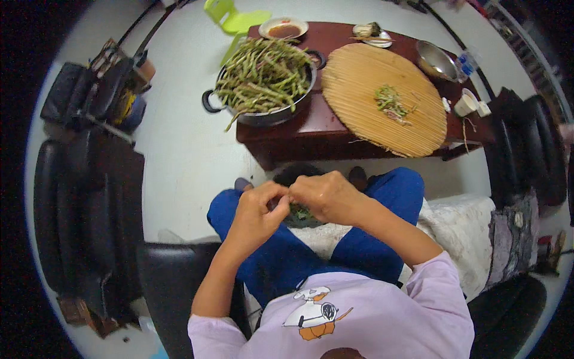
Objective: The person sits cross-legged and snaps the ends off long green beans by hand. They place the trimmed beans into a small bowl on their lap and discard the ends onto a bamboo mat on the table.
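Observation:
My left hand and my right hand meet at the fingertips above my knees, thumbs and forefingers pinched together. Whatever lies between the fingertips is too small and blurred to make out. Directly below them, between my legs, is a dark bin with green scraps in it, partly hidden by the hands. A two-handled pot on the table ahead is heaped with long green vegetable stems. To its right, a round woven stalk mat carries a small pile of green pieces.
The dark red wooden table also bears a bowl of reddish liquid, a dish with chopsticks, a steel bowl, a plastic bottle and a paper cup. Black sofas line the left. A green chair stands behind.

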{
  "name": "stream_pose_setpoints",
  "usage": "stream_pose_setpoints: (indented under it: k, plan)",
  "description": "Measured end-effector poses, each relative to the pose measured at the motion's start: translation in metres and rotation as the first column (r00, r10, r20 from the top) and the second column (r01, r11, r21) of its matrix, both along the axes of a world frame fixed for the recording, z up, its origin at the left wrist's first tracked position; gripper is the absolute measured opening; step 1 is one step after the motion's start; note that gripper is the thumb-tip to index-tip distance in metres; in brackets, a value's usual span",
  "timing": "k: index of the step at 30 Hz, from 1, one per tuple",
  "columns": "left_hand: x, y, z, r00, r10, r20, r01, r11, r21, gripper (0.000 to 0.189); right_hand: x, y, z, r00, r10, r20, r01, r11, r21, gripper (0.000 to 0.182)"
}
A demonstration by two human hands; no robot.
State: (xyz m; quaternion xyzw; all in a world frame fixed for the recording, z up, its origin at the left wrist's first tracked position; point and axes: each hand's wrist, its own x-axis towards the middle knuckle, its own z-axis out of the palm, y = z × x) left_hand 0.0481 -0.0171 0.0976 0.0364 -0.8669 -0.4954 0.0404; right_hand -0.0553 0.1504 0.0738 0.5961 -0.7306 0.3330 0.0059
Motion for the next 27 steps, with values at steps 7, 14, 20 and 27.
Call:
stream_pose_setpoints:
  k: [7, 14, 20, 27]
  plan:
    - [-0.009, 0.017, -0.018, 0.971, 0.182, -0.153, -0.147, 0.965, 0.215, 0.009, 0.011, -0.004, -0.021, 0.854, -0.202, 0.479, 0.301, 0.944, -0.138, 0.006]
    - [-0.011, 0.038, -0.035, 0.895, 0.346, -0.282, -0.299, 0.934, 0.197, 0.008, 0.022, -0.023, -0.027, 0.42, -0.087, 0.903, 0.586, 0.786, -0.196, 0.019]
    - [-0.006, 0.043, -0.054, 0.914, 0.31, -0.261, -0.283, 0.949, 0.136, 0.008, -0.008, -0.022, -0.009, 0.083, 0.256, 0.963, 0.688, 0.684, -0.241, 0.022]
    - [-0.012, 0.023, -0.09, 0.981, 0.12, -0.153, -0.151, 0.966, -0.212, 0.014, -0.063, 0.008, -0.012, -0.033, 0.277, 0.96, 0.771, 0.619, -0.152, 0.02]
